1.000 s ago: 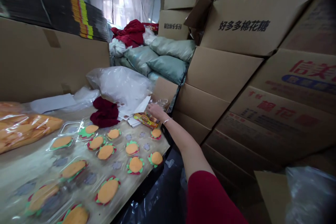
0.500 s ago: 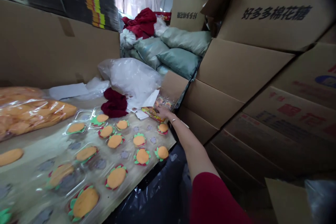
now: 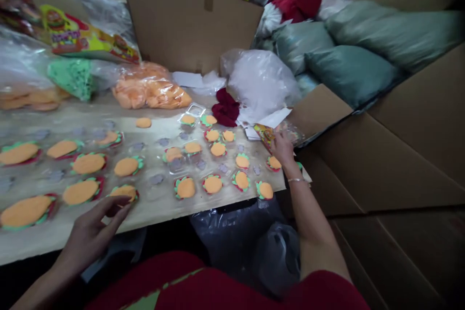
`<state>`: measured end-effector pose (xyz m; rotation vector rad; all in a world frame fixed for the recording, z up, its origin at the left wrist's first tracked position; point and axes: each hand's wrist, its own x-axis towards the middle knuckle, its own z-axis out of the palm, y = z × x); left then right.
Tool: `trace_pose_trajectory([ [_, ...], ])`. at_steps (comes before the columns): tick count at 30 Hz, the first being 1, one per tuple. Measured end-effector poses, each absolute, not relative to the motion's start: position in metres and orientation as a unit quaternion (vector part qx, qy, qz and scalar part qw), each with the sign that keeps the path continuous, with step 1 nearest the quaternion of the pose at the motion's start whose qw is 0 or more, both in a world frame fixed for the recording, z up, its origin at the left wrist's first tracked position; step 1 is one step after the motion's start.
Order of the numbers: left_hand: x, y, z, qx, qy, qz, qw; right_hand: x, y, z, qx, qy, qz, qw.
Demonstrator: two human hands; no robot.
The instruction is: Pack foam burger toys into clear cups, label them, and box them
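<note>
At the table's front edge my left hand (image 3: 96, 230) is open, thumb and fingers apart. Its fingertips are over the near side of a foam burger (image 3: 124, 192) with an orange top and green and red edges; whether they touch it I cannot tell. Stretched out to the far right, my right hand (image 3: 283, 149) has its fingers curled on a yellow and red printed packet (image 3: 264, 134). Part of those fingers is hidden. More burgers, such as one (image 3: 212, 184) near the edge, sit in clear plastic trays with small grey pieces (image 3: 157, 179) beside them.
Behind the burgers lie a bag of orange pieces (image 3: 150, 89), a green bundle (image 3: 72, 77), a dark red cloth (image 3: 225, 108) and a white plastic bag (image 3: 259, 77). Cardboard boxes (image 3: 341, 164) stand at the right. Stuffed sacks (image 3: 354, 75) are piled behind. Dark plastic bags (image 3: 240, 232) hang below the table edge.
The view has swung left and down, showing more of the table. My left hand has come into view by a burger. My right hand stays at the printed packet.
</note>
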<state>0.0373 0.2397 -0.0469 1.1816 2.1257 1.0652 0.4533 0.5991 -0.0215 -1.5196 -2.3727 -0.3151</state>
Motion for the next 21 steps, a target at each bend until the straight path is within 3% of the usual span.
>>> trace_pose_trajectory([
  [3, 0.05, 0.239, -0.053, 0.36, 0.752, 0.364, 0.416, 0.408, 0.52, -0.045, -0.411, -0.867, 0.056, 0.277],
  [5, 0.065, 0.251, -0.058, 0.317, 0.73, 0.365, 0.484, 0.37, 0.46, -0.064, -0.318, -0.892, 0.149, 0.285],
  [10, 0.101, 0.3, -0.076, 0.329, 0.74, 0.393, 0.436, 0.302, 0.363, -0.098, -0.286, -0.923, 0.141, 0.216],
  [15, 0.114, 0.316, -0.087, 0.344, 0.722, 0.454, 0.392, 0.292, 0.35, -0.11, -0.322, -0.9, 0.161, 0.245],
  [21, 0.111, 0.29, -0.075, 0.299, 0.611, 0.531, 0.505, 0.289, 0.343, -0.095, -0.276, -0.887, 0.202, 0.309],
])
